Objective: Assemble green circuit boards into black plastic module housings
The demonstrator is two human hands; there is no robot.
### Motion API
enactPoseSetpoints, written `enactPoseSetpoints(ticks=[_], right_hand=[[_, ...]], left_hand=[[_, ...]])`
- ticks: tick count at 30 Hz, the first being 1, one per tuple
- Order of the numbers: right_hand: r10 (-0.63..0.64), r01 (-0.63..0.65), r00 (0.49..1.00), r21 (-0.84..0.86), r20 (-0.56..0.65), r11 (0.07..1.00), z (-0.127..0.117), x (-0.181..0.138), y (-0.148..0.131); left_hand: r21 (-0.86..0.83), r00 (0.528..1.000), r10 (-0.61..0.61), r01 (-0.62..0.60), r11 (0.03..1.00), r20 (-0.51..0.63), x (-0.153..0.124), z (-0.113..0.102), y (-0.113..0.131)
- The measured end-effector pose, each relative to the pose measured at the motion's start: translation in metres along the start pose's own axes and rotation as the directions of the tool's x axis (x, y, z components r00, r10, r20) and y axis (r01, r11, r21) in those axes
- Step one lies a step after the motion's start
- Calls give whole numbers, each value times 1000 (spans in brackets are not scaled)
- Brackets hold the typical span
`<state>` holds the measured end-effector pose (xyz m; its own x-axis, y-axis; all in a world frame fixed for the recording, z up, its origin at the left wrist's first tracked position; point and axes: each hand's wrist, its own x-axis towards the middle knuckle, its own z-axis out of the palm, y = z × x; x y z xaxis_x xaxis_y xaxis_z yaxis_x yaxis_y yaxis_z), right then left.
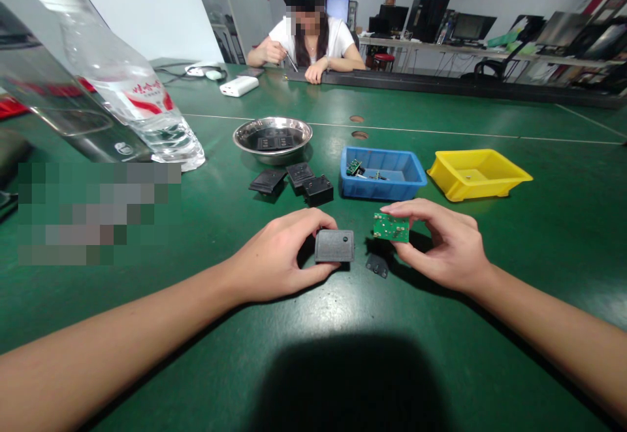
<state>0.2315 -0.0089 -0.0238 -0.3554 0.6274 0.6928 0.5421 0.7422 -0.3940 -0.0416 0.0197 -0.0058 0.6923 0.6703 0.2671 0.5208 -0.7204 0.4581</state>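
My left hand grips a dark grey plastic housing between thumb and fingers; its flat face with one small round hole is toward me. On the right, my right hand pinches a green circuit board by its edge, apart from the housing. A small black plastic piece lies on the table below the board. Beyond my left hand rest several black plastic parts, among them a box-shaped one and a flatter one.
A steel bowl holds black parts. Next to it stand a blue bin with small boards and a yellow bin. A water bottle stands at the left. Across the green table, a person works at a long black bar.
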Motion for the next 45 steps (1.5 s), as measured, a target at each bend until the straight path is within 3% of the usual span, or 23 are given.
enactPoseSetpoints(ticks=[16, 20, 30, 45], right_hand=[[83, -83, 997, 29, 7, 996, 2, -5, 6], [36, -37, 999, 59, 25, 998, 3, -3, 5], [85, -85, 996, -22, 33, 996, 1, 0, 2], [118, -121, 992, 103, 33, 987, 1, 2, 4]], left_hand=[[-12, 1000, 4, -4, 1000, 5, 0, 1, -2], [-11, 1000, 9, -9, 1000, -1, 0, 0, -2], [-6, 1000, -25, 25, 1000, 11, 0, 0, 0], [-1, 1000, 12, -12, 1000, -3, 0, 1, 0]])
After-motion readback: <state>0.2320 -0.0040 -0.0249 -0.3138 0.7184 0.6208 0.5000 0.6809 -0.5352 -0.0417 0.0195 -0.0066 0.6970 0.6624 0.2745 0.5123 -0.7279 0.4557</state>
